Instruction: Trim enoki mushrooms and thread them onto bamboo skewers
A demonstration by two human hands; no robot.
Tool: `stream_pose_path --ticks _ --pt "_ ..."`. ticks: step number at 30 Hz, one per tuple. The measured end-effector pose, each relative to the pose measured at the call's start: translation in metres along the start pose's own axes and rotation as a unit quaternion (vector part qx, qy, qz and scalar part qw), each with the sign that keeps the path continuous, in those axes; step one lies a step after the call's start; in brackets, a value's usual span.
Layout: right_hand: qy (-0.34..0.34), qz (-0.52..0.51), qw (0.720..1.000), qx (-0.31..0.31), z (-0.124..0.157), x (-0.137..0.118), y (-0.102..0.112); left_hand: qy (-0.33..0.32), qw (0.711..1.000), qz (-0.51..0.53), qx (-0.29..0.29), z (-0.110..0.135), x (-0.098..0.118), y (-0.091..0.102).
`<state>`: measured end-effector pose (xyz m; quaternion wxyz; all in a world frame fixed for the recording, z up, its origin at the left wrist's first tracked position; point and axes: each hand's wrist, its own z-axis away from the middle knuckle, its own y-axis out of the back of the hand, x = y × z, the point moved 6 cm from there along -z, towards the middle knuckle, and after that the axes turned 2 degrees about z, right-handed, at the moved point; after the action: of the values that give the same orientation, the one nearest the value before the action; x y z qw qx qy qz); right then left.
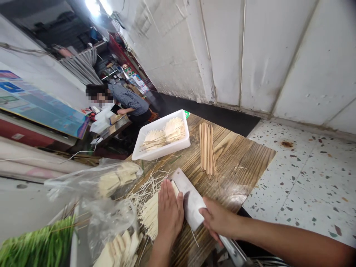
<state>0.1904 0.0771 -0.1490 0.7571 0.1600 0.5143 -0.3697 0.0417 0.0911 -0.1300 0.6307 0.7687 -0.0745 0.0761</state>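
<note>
My left hand (169,209) lies flat, fingers stretched out, on a pale stack of sliced sheets (148,217) that looks like tofu skin. In my right hand (217,218) is the handle of a cleaver (190,200), its broad blade along the stack's right edge, close to my left thumb. Thin pale trimmings (151,187) are strewn on the wooden table (233,148) beyond the stack. A bundle of wooden skewers (206,148) rests to the right of a white plastic tray (164,152), which holds skewered pale sheets (175,129).
Clear plastic bags (111,218) on the left hold more pale sheets (119,178). Skewered green vegetables (39,241) fill a container at the lower left. A person (129,100) bends over another table in the background. Speckled floor (303,181) borders the table's right edge.
</note>
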Motion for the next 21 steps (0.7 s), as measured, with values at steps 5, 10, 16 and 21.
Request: stream_pose_path --ticks 5,10,16,21 --pt "0.006 -0.044 0.999 0.018 -0.008 -0.002 -0.010 0.021 1.000 0.022 -0.007 -0.003 0.000 0.001" --pt "0.007 -0.054 0.998 0.016 -0.029 -0.024 -0.023 0.032 0.998 0.045 -0.037 -0.002 0.005 0.006" --pt "0.033 -0.066 0.996 0.044 0.011 -0.041 -0.022 0.004 0.998 0.059 -0.014 -0.006 0.034 0.036" --pt "0.066 -0.038 0.996 0.056 0.036 -0.079 -0.023 -0.013 0.998 0.039 0.043 -0.016 0.057 0.092"
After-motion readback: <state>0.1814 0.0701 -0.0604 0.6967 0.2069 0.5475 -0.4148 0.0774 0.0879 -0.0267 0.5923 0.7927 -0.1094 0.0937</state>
